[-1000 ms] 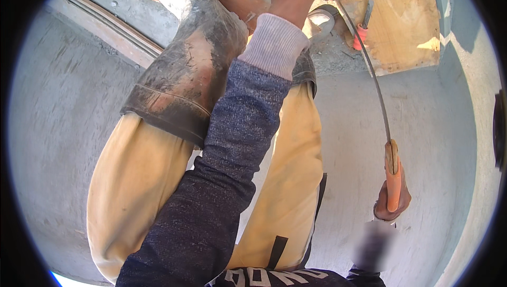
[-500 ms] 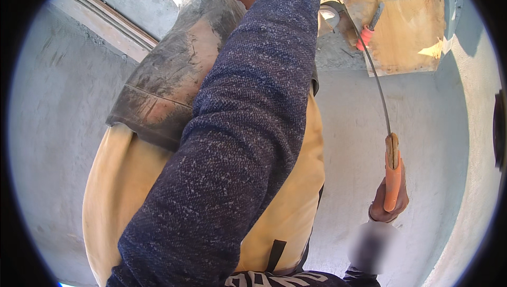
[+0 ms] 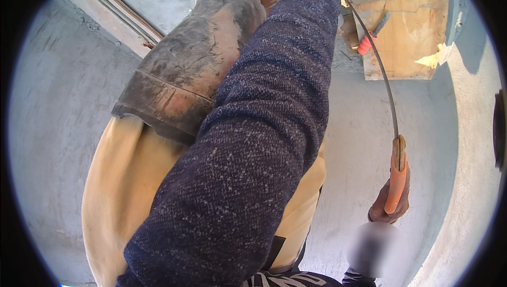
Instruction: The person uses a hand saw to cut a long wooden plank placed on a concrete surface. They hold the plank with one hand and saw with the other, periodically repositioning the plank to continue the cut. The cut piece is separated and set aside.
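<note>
My right hand (image 3: 390,202) is wrapped around the orange handle of a handsaw (image 3: 400,176). Its blade, seen almost edge-on, runs up and away, with the far end beside my left cuff. My left arm (image 3: 248,128), in a dark speckled sleeve with a pale knit cuff, stretches across the middle toward the top edge. Beyond the cuff my left hand is out of view, so what it touches cannot be seen. A wooden board (image 3: 412,38) lies under and right of the blade's far part.
A tool with a pinkish-red grip (image 3: 365,45) and a grey end lies on the board. Left of my arm are a dirty rubber boot (image 3: 179,86) and a tan trouser leg (image 3: 113,181). Long strips (image 3: 113,4) lie at the far left. A pale wall (image 3: 475,144) curves along the right.
My left sleeve and the boot sit further right in the picture. The saw handle has shifted slightly right, still in my right hand. A round pale object near the cuff is now mostly covered.
</note>
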{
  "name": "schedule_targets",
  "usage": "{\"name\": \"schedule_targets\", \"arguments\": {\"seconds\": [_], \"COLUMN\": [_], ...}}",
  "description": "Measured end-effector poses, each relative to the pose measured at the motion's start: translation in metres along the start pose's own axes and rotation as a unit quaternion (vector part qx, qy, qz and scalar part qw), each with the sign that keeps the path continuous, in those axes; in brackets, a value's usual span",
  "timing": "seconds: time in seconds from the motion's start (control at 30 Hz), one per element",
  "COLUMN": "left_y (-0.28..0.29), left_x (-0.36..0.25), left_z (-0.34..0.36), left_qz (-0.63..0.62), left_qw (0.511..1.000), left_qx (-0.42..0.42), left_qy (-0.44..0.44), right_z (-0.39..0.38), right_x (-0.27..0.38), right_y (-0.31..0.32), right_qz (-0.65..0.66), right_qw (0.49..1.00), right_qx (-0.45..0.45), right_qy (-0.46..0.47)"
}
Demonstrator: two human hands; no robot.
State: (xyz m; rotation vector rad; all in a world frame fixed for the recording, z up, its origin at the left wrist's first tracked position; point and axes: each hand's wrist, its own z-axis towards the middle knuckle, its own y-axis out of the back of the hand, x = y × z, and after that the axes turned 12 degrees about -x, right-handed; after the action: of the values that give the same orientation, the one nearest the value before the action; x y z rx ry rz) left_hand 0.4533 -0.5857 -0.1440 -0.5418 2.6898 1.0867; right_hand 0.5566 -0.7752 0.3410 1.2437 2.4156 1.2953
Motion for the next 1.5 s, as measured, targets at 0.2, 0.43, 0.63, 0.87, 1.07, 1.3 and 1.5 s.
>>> {"name": "schedule_targets", "arguments": {"seconds": [0.2, 0.43, 0.63, 0.87, 1.07, 1.3, 1.5], "left_y": [0.005, 0.034, 0.021, 0.021, 0.059, 0.077, 0.056], "left_x": [0.03, -0.013, 0.011, 0.004, -0.027, -0.051, -0.037], "left_z": [0.039, -0.017, -0.002, -0.016, -0.05, -0.072, -0.051], "left_qz": [0.06, -0.066, -0.059, -0.117, -0.245, -0.26, -0.188], "left_qw": [0.99, 0.994, 0.996, 0.989, 0.966, 0.946, 0.965], "left_qx": [-0.045, 0.067, -0.056, -0.084, -0.071, -0.154, -0.155], "left_qy": [-0.123, 0.059, -0.032, -0.026, 0.044, 0.121, 0.098], "right_z": [0.035, 0.016, 0.002, -0.022, 0.018, 0.033, 0.068], "right_x": [-0.019, -0.018, -0.04, -0.011, -0.011, 0.006, 0.0], "right_y": [-0.043, -0.038, -0.03, 0.027, 0.032, 0.058, 0.038], "right_qz": [-0.04, -0.052, -0.061, -0.049, -0.054, -0.089, -0.121], "right_qw": [0.997, 0.994, 0.995, 0.999, 0.998, 0.995, 0.99], "right_qx": [-0.015, -0.079, -0.064, -0.005, -0.02, 0.004, 0.014], "right_qy": [0.06, 0.053, 0.05, 0.005, 0.029, 0.035, 0.07]}}
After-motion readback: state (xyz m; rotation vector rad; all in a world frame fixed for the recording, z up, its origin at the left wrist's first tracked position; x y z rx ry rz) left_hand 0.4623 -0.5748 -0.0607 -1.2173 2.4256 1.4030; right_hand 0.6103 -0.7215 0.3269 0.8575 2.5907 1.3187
